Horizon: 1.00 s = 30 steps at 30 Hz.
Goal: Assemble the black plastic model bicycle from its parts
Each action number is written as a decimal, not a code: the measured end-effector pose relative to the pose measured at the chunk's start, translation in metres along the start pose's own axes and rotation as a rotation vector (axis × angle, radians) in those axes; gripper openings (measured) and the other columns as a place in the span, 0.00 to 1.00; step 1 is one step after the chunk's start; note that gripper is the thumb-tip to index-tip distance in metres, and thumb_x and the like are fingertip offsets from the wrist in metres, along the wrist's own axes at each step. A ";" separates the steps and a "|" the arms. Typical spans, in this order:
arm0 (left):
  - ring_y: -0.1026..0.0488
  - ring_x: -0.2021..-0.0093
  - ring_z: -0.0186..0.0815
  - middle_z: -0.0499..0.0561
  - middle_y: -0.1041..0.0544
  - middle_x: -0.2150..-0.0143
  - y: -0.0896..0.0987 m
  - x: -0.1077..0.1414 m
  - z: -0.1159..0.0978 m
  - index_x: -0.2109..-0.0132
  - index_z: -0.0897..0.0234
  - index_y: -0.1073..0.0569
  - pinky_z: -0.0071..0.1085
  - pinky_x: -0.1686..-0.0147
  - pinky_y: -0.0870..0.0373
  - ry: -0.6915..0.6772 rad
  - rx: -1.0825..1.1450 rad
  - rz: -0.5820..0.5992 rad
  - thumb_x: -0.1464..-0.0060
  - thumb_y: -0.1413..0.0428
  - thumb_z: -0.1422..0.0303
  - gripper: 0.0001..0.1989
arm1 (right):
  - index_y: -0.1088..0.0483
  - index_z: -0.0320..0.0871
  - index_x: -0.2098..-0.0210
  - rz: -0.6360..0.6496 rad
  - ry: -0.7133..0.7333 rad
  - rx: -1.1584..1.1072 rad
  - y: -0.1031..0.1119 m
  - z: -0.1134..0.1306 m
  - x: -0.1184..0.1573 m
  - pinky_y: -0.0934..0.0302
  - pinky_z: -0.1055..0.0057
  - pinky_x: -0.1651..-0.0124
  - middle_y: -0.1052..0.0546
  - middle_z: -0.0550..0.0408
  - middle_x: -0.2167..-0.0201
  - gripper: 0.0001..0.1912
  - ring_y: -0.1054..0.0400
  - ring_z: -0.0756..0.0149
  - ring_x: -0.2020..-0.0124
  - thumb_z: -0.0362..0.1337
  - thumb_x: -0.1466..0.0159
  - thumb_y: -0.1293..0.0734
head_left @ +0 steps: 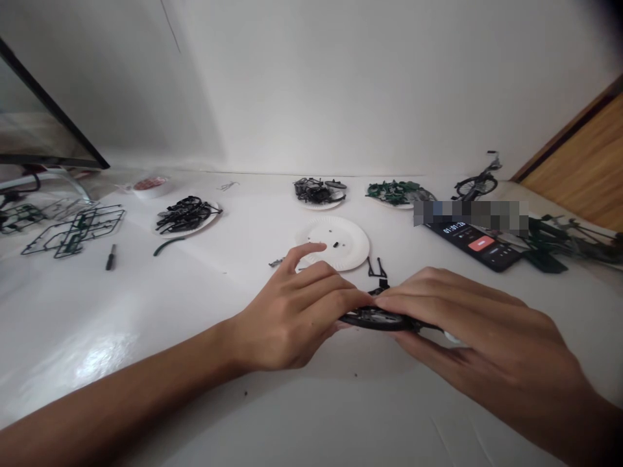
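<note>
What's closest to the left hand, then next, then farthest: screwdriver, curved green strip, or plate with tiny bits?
From the left hand, head view:
1. White paper plate, just beyond the hand
2. Curved green strip, off to the left
3. Screwdriver, farther left

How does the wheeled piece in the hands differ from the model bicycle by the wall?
The wheeled piece lies nearly flat between the left hand and right hand; the model bicycle stands upright, touched by neither. Fingers hide much of the wheeled piece, while the model bicycle shows a handlebar on top. Both have a dark wheel.
</note>
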<state>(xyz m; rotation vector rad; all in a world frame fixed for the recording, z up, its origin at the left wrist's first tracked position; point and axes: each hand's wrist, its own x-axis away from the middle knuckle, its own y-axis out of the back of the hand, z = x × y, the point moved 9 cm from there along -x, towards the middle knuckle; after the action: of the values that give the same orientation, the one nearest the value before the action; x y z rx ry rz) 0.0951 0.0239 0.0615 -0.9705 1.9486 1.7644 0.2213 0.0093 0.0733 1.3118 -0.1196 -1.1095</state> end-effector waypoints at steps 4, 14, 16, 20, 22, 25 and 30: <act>0.28 0.58 0.37 0.55 0.21 0.59 -0.001 0.001 0.000 0.49 0.72 0.30 0.50 0.37 0.45 0.008 0.015 0.003 0.36 0.54 0.76 0.12 | 0.27 0.44 0.55 0.000 0.000 -0.015 0.001 0.001 -0.001 0.38 0.72 0.55 0.23 0.58 0.62 0.09 0.31 0.70 0.60 0.30 0.34 0.33; 0.28 0.58 0.37 0.56 0.21 0.58 0.000 0.000 0.002 0.49 0.72 0.29 0.50 0.37 0.45 0.022 0.028 -0.004 0.37 0.54 0.75 0.13 | 0.27 0.44 0.55 0.024 -0.016 -0.014 0.000 0.001 -0.002 0.37 0.71 0.57 0.22 0.58 0.62 0.09 0.29 0.70 0.62 0.30 0.34 0.33; 0.28 0.58 0.37 0.56 0.21 0.58 0.000 0.000 0.002 0.49 0.72 0.29 0.50 0.37 0.45 0.023 0.039 -0.008 0.36 0.54 0.75 0.13 | 0.27 0.44 0.55 0.025 -0.008 -0.019 0.000 0.002 -0.002 0.37 0.71 0.56 0.22 0.58 0.62 0.09 0.29 0.70 0.62 0.30 0.34 0.33; 0.28 0.58 0.37 0.56 0.21 0.58 0.000 0.000 0.002 0.49 0.72 0.29 0.51 0.37 0.45 0.014 0.045 -0.007 0.36 0.54 0.75 0.13 | 0.27 0.43 0.55 0.017 0.013 -0.025 0.000 0.003 -0.003 0.37 0.72 0.56 0.22 0.57 0.62 0.09 0.29 0.70 0.61 0.29 0.34 0.33; 0.27 0.58 0.37 0.56 0.21 0.58 0.001 0.000 0.001 0.50 0.72 0.29 0.51 0.37 0.45 0.011 0.035 -0.001 0.37 0.54 0.75 0.13 | 0.27 0.43 0.55 0.008 0.016 -0.029 0.000 0.003 -0.003 0.37 0.72 0.56 0.22 0.57 0.62 0.09 0.29 0.70 0.61 0.29 0.34 0.33; 0.27 0.58 0.38 0.56 0.21 0.59 0.000 0.000 0.001 0.49 0.71 0.30 0.50 0.36 0.45 0.012 0.027 0.005 0.37 0.54 0.75 0.13 | 0.27 0.43 0.55 0.004 0.011 -0.023 0.001 0.003 -0.003 0.36 0.70 0.57 0.22 0.57 0.62 0.09 0.29 0.68 0.62 0.29 0.34 0.34; 0.26 0.57 0.39 0.56 0.21 0.57 0.004 0.001 0.004 0.47 0.68 0.30 0.50 0.35 0.47 0.047 0.079 -0.029 0.35 0.52 0.65 0.15 | 0.28 0.47 0.55 0.002 -0.007 -0.004 0.003 0.003 -0.003 0.34 0.68 0.57 0.21 0.58 0.63 0.10 0.26 0.66 0.63 0.29 0.35 0.34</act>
<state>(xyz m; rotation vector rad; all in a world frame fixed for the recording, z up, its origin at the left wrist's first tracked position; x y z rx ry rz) 0.0904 0.0275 0.0628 -1.0168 2.0066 1.6497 0.2193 0.0091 0.0783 1.3043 -0.1236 -1.1123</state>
